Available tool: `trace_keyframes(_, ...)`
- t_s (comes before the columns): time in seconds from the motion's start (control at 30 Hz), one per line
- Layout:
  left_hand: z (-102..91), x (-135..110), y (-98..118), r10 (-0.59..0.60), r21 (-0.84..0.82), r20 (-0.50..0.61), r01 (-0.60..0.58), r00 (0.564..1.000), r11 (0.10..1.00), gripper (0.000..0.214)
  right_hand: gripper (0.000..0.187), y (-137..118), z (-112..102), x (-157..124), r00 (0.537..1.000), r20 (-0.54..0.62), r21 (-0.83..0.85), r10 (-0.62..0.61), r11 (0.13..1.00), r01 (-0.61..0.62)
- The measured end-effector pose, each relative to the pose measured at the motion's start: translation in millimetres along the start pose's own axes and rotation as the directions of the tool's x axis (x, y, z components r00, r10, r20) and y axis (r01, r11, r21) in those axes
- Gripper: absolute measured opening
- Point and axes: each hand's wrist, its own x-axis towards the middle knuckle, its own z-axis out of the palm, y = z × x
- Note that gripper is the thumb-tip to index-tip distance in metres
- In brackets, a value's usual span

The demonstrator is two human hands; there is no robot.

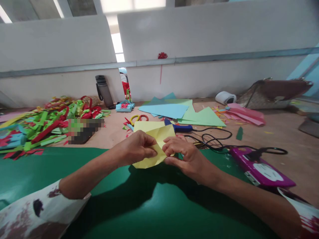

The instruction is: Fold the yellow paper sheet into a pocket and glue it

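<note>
Pinching a folded yellow paper sheet point(156, 146) between them, both hands meet at the middle of the scene above a smooth green mat point(139, 205) that covers the near part of the table point(281, 132). The left hand point(137, 147) has its fingers pressed together on the paper's left fold, thumb against forefinger. The right hand point(185, 156) grips the right edge, its fingers curled and closed on the sheet. The paper is thin and matte, creased into angular flaps, with a pointed corner hanging toward the near left.

Just beyond the hands lies a blue glue gun point(180, 127) whose black cord point(214, 136) loops to the right over the bare brown surface. To the near right sits a glossy purple device point(261, 169) with a white round panel. Farther off, flat sheets of light blue paper point(163, 109) and pale green paper point(204, 117) overlap. Scissors point(138, 118) with yellow and red ring handles lie left of the glue gun. At the far left, a loose heap of green and red paper strips point(47, 124) spreads out, and a dark cylindrical bottle point(104, 91) stands upright near the white wall. Pink sheets point(245, 114) lie at the far right.
</note>
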Motion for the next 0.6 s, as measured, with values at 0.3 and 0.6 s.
trace_keyframes(0.3, -8.8, -6.7, 5.1, -0.086, -0.254, 0.002, 0.083, 0.996, 0.964, 0.018, 0.011, -0.1, -3.5, 0.8, 0.998, -0.068, -0.017, 0.016, 1.0, -0.017)
trace_keyframes(0.6, -3.3, -5.7, -0.6, -0.056, -0.219, -0.014, 0.052, 0.998, 0.974, 0.024, 0.01, -2.7, -0.3, 1.3, 0.997, -0.047, 0.007, 0.058, 0.998, -0.058)
